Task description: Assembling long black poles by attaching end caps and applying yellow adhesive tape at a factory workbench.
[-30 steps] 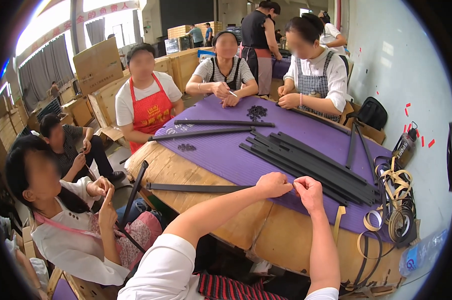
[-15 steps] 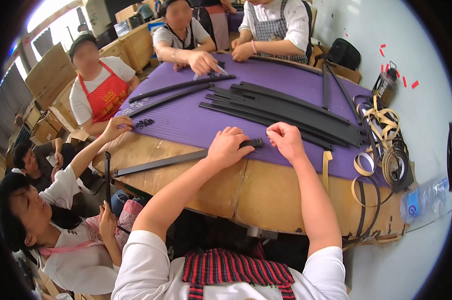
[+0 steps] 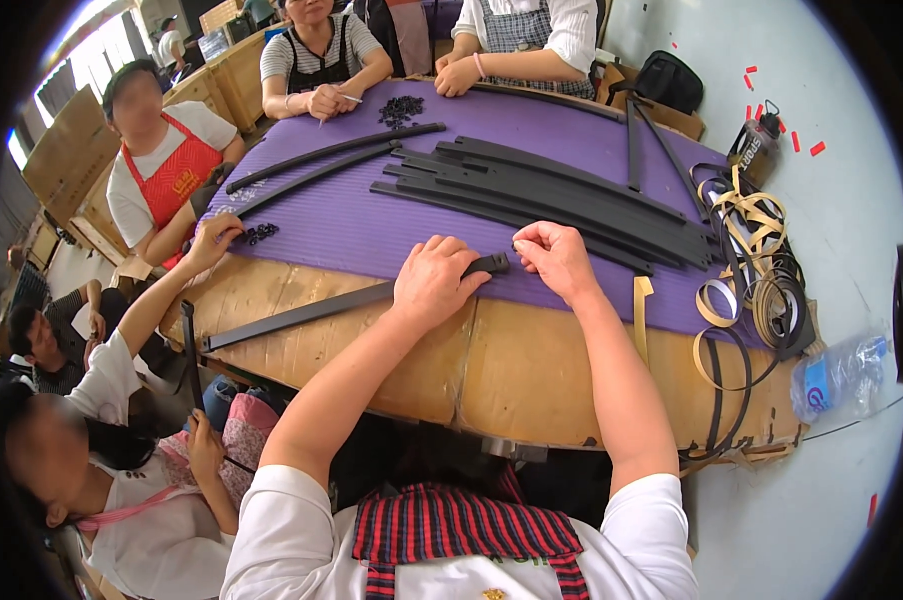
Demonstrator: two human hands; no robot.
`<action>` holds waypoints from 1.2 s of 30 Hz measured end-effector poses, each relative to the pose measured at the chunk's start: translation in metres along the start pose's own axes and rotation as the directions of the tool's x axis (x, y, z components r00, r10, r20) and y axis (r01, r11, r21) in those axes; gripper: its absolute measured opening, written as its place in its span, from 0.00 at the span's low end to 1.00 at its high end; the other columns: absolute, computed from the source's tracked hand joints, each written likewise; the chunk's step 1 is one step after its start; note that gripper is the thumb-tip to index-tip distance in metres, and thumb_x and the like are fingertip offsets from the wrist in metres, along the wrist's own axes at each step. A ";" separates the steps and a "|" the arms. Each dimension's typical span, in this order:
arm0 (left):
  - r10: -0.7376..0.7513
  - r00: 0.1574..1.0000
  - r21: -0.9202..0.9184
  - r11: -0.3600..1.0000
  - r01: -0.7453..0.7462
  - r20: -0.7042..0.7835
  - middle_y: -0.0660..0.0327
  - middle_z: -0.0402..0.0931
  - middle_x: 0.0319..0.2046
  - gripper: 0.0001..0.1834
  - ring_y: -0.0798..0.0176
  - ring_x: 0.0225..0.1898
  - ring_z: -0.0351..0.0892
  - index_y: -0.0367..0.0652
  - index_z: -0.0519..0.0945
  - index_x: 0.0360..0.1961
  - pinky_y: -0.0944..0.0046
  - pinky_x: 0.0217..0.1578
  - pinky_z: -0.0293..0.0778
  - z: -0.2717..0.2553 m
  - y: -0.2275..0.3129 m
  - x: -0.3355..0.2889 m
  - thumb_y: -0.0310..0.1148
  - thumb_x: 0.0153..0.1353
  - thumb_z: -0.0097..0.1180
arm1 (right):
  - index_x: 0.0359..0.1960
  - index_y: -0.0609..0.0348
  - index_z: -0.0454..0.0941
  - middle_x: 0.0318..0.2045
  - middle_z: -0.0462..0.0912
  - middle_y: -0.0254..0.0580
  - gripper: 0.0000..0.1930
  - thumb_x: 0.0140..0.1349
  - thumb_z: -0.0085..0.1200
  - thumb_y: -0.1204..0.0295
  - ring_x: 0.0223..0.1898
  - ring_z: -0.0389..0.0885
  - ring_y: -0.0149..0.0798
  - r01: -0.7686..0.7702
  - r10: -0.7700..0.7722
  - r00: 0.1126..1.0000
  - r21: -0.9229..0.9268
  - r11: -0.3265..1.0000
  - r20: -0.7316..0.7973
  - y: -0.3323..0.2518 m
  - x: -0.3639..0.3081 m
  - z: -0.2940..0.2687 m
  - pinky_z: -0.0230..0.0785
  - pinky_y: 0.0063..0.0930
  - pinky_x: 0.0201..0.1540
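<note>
My left hand (image 3: pixel 433 284) is wrapped round a long, flat black bar (image 3: pixel 316 312) close to its right end, which juts out past my thumb. The bar slants across the front of the wooden table (image 3: pixel 531 365) to the left. Just right of that end, my right hand (image 3: pixel 559 262) is raised with thumb and forefinger pinched together; a small dark thing seems to show at the fingertips, too small to name. Beyond both hands, a stack of long black strips (image 3: pixel 551 195) rests on the purple ribbed mat (image 3: pixel 316 235).
Tangled tan and black tape (image 3: pixel 761 235) lies at the right, near a clear plastic bottle (image 3: pixel 843 380) and a dark drink bottle (image 3: pixel 756 145). Small black parts lie in a far pile (image 3: pixel 401 112) and a left pile (image 3: pixel 261 233). Several co-workers sit around; one at left holds a black strip (image 3: pixel 190 350).
The whole view has shifted slightly. My hands keep their holds, the right still pinched beside the bar's end. The far co-worker's hand has drawn back from the small black parts, uncovering the pile.
</note>
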State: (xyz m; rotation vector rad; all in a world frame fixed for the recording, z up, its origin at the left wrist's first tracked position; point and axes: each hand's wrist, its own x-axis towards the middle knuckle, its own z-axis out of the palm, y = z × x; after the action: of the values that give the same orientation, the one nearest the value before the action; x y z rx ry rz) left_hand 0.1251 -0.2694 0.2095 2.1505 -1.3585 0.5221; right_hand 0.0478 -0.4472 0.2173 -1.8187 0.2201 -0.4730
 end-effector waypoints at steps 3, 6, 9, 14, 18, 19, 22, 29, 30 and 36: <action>0.001 1.000 0.002 1.000 -0.001 0.000 0.64 0.73 0.32 0.13 0.60 0.38 0.70 0.44 0.78 0.31 0.61 0.38 0.65 -0.001 0.000 0.000 0.41 0.48 0.57 | 0.28 0.64 0.77 0.19 0.76 0.33 0.04 0.52 0.52 0.75 0.19 0.71 0.23 -0.001 0.000 1.000 0.036 0.999 0.019 -0.004 -0.001 0.001 0.66 0.16 0.22; -0.002 1.000 -0.005 1.000 0.002 0.002 0.64 0.73 0.32 0.13 0.60 0.38 0.70 0.44 0.78 0.31 0.61 0.38 0.65 0.000 -0.001 0.001 0.41 0.48 0.57 | 0.31 0.63 0.77 0.22 0.76 0.32 0.05 0.54 0.52 0.75 0.22 0.71 0.22 -0.049 0.046 0.995 0.030 0.998 0.087 -0.010 -0.003 0.002 0.67 0.15 0.25; 0.008 1.000 -0.013 1.000 -0.008 -0.010 0.64 0.73 0.32 0.13 0.60 0.38 0.70 0.44 0.78 0.31 0.61 0.38 0.65 0.001 -0.003 0.001 0.41 0.48 0.57 | 0.30 0.63 0.77 0.21 0.76 0.31 0.05 0.53 0.53 0.75 0.22 0.71 0.21 -0.064 0.061 0.991 0.024 0.998 0.116 -0.013 -0.005 0.003 0.66 0.14 0.24; 0.006 1.000 -0.001 1.000 -0.006 -0.004 0.64 0.73 0.32 0.13 0.60 0.38 0.70 0.44 0.78 0.31 0.61 0.38 0.65 0.002 -0.004 0.002 0.41 0.48 0.57 | 0.28 0.63 0.78 0.20 0.76 0.33 0.05 0.51 0.54 0.74 0.20 0.71 0.22 -0.029 0.031 0.996 -0.020 0.999 0.082 -0.010 -0.004 0.012 0.66 0.17 0.22; -0.033 0.998 -0.016 0.999 0.034 0.048 0.63 0.74 0.35 0.15 0.59 0.40 0.70 0.43 0.78 0.32 0.61 0.41 0.65 -0.002 0.001 -0.001 0.42 0.49 0.56 | 0.27 0.64 0.78 0.19 0.77 0.34 0.05 0.50 0.54 0.75 0.20 0.71 0.23 -0.042 0.049 0.996 -0.104 0.994 0.072 -0.006 -0.005 0.014 0.65 0.17 0.22; -0.035 0.998 -0.020 0.999 0.036 0.051 0.63 0.74 0.35 0.15 0.59 0.40 0.70 0.43 0.78 0.32 0.61 0.41 0.65 -0.004 0.002 0.000 0.42 0.49 0.56 | 0.27 0.64 0.78 0.19 0.77 0.34 0.05 0.50 0.54 0.75 0.20 0.71 0.23 -0.047 0.055 0.996 -0.106 0.993 0.073 -0.006 -0.005 0.015 0.65 0.17 0.22; -0.053 0.994 -0.011 0.998 0.055 0.090 0.63 0.74 0.35 0.15 0.59 0.40 0.70 0.43 0.78 0.33 0.61 0.41 0.65 -0.006 0.002 0.003 0.42 0.48 0.57 | 0.27 0.64 0.77 0.21 0.77 0.35 0.05 0.49 0.54 0.76 0.22 0.71 0.24 -0.062 0.064 0.997 -0.036 0.997 0.042 -0.006 -0.005 0.015 0.65 0.19 0.23; -0.058 0.996 -0.052 0.997 0.062 0.074 0.63 0.74 0.35 0.15 0.60 0.40 0.70 0.43 0.78 0.32 0.61 0.40 0.65 -0.003 -0.001 0.001 0.41 0.48 0.57 | 0.29 0.64 0.78 0.25 0.74 0.34 0.05 0.51 0.54 0.77 0.23 0.71 0.24 0.151 -0.133 0.987 -0.259 0.954 0.085 -0.005 -0.012 0.013 0.67 0.16 0.23; -0.064 0.995 -0.053 0.996 0.068 0.075 0.63 0.74 0.35 0.15 0.60 0.40 0.70 0.43 0.79 0.32 0.61 0.40 0.65 -0.002 -0.002 0.002 0.41 0.48 0.57 | 0.29 0.64 0.78 0.26 0.74 0.34 0.05 0.51 0.54 0.78 0.24 0.71 0.25 0.149 -0.129 0.987 -0.258 0.955 0.092 -0.006 -0.010 0.012 0.67 0.17 0.24; -0.068 0.995 -0.064 0.995 0.073 0.074 0.64 0.74 0.36 0.14 0.60 0.40 0.70 0.43 0.79 0.32 0.61 0.41 0.65 -0.006 -0.003 0.005 0.41 0.48 0.57 | 0.29 0.64 0.79 0.26 0.74 0.34 0.05 0.50 0.55 0.78 0.24 0.71 0.25 0.106 -0.085 0.992 -0.263 0.959 0.088 -0.011 -0.007 0.014 0.67 0.17 0.24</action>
State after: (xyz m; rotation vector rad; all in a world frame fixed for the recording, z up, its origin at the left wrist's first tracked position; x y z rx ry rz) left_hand 0.1296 -0.2678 0.2162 2.1726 -1.3136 0.3698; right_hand 0.0466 -0.4293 0.2230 -2.1158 0.1496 -0.4577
